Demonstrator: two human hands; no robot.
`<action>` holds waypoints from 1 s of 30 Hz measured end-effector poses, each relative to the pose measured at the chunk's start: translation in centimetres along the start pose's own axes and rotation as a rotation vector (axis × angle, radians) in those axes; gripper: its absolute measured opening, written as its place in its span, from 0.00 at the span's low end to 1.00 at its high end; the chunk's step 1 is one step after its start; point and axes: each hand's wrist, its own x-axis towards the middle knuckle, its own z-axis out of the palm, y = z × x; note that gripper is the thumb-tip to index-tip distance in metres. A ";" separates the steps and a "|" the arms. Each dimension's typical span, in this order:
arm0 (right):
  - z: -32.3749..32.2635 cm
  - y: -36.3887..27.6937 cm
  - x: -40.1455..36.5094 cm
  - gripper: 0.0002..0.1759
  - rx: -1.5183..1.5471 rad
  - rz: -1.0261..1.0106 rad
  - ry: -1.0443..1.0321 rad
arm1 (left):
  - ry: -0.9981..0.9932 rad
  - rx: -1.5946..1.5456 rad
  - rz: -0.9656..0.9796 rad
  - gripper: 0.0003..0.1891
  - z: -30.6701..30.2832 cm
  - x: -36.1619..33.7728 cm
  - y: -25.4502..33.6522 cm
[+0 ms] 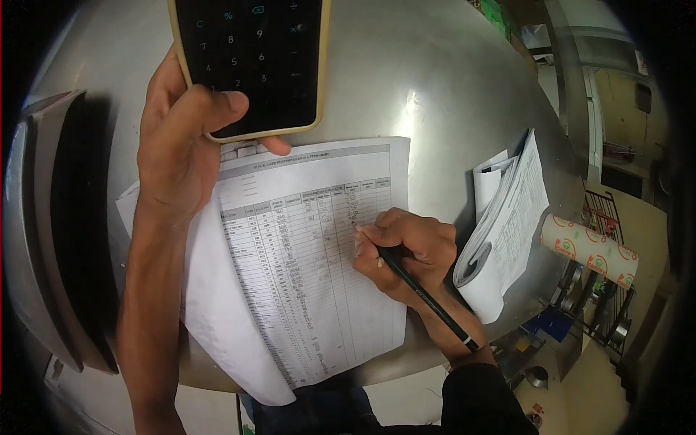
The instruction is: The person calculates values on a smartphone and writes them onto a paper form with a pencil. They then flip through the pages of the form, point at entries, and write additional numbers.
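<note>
A phone (250,61) with a pale case shows a calculator keypad. My left hand (185,130) holds it from below, its thumb over the lower left of the screen. Under that hand lies a printed stock sheet (326,290) with columns of handwritten figures, its left side curled over. My right hand (409,254) grips a dark pencil (428,301), its tip at the right-hand columns of the sheet. The pencil's back end points down and right.
The papers rest on a metal table (435,87). To the right stands a folded stack of papers (504,225). Beyond the table's right edge are a patterned roll (589,250) and a wire rack (602,304). Dark curved panels (80,232) stand at the left.
</note>
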 end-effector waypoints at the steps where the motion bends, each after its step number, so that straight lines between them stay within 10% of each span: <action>1: 0.1 0.0 0.0 0.16 0.006 0.002 -0.004 | 0.000 0.001 0.003 0.33 0.0 0.0 0.0; 30: 0.1 -0.1 -0.1 0.17 -0.007 0.003 -0.056 | 0.005 0.019 -0.009 0.35 -0.4 -0.2 -0.2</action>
